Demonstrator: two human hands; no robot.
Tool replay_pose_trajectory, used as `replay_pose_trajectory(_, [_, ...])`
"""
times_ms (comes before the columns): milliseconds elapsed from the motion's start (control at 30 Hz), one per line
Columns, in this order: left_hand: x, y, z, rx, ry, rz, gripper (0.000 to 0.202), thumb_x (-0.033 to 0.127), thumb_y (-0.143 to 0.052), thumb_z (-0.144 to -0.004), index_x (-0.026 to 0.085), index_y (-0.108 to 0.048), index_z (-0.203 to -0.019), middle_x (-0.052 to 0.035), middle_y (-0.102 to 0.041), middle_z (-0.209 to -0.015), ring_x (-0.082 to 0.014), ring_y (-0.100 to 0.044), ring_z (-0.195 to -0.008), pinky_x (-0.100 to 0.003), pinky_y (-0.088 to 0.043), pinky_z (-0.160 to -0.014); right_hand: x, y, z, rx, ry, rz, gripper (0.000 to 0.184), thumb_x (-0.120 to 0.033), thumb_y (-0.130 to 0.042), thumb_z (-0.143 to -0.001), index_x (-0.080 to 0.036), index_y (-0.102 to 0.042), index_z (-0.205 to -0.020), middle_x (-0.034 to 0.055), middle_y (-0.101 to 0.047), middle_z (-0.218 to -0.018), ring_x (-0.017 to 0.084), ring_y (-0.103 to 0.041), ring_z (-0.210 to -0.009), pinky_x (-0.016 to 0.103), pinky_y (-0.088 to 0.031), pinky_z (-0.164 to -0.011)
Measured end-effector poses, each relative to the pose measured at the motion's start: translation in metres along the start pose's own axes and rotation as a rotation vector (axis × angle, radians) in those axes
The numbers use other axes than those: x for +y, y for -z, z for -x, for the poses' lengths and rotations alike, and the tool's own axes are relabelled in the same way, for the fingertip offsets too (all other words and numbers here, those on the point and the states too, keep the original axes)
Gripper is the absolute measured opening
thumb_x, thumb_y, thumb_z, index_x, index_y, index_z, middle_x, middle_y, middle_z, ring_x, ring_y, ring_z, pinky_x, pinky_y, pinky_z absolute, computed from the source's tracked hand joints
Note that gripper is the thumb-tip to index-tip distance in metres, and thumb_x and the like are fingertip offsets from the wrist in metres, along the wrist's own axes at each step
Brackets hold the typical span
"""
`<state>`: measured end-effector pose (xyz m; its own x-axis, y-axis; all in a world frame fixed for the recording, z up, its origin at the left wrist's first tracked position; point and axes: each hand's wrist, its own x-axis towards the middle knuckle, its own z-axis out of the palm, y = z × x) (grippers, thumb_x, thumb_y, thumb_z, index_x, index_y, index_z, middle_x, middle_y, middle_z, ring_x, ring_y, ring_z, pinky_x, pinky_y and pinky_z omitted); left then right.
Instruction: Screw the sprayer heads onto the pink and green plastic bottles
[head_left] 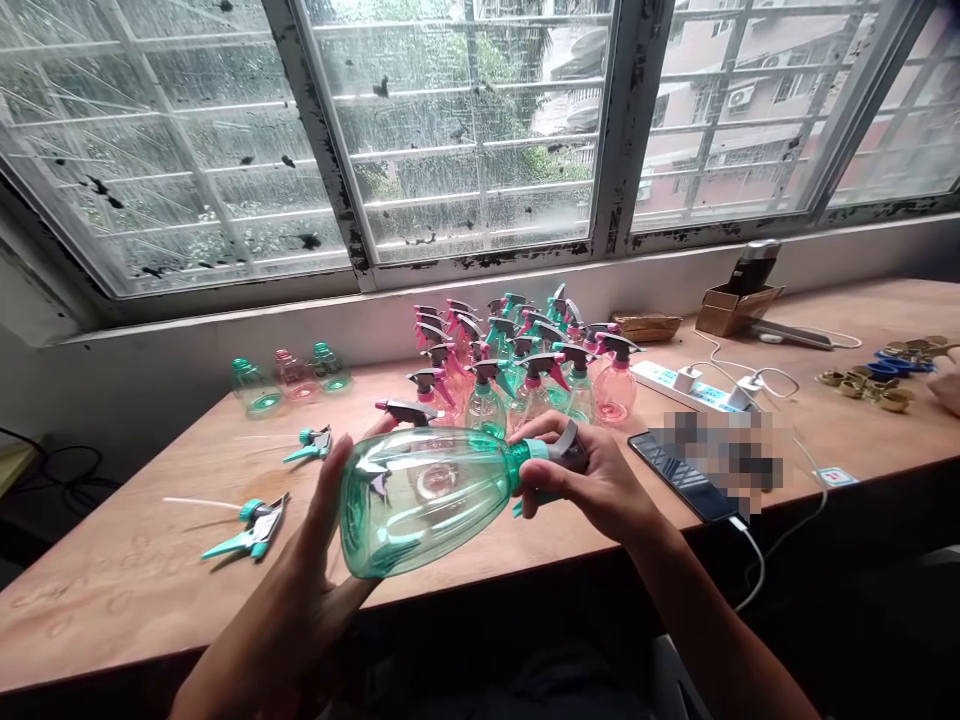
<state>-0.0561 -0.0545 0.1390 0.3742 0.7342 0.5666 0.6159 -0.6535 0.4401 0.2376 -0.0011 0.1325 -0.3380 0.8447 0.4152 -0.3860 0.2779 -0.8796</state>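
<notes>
I see the left hand [319, 555] cupping the green bottle's [427, 510] base, the right hand [604, 480] gripping its spray head [573, 445]. Beyond the right hand, a power strip [660, 382] bears markings (too small to read).

Wide row of windows [465, 130], panes streaked and dirty, frames [328, 150] chipped with dark patches. Horizontal bars across; greenery [420, 85] and a pinkish building [787, 125] outside. Pale low wall [360, 335] below. Long wood-look table [127, 575] against it. Daylight from windows; under-table area dark, floor unclear.
</notes>
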Motion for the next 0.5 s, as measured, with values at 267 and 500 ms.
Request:
replay_pose_trajectory(267, [0.007, 0.004, -0.003, -0.049, 0.105, 0.031, 0.104, 0.043, -0.077, -0.086, 0.039, -0.010, -0.164, -0.0109, -0.027, -0.170, -0.0467, -0.026, -0.154, -0.072, -0.029, -0.117, -0.004, 0.004, 0.002, 0.015, 0.034, 0.050, 0.032, -0.036, -0.086, -0.084, -0.016, -0.067, -0.100, 0.0010, -0.076, -0.064, 0.018, -0.073, -0.054, 0.028, -0.060, -0.053])
replay_pose_trajectory(500, [0.013, 0.004, -0.007, -0.016, -0.031, 0.016, 0.097, 0.013, -0.066, -0.093, 0.043, -0.006, -0.163, -0.0132, -0.030, -0.169, -0.0375, -0.029, -0.155, -0.063, -0.033, -0.121, -0.005, 0.004, 0.002, -0.008, -0.009, 0.049, 0.033, -0.036, -0.087, -0.082, -0.016, -0.068, -0.099, 0.0000, -0.075, -0.064, 0.018, -0.073, -0.053, 0.029, -0.061, -0.055])
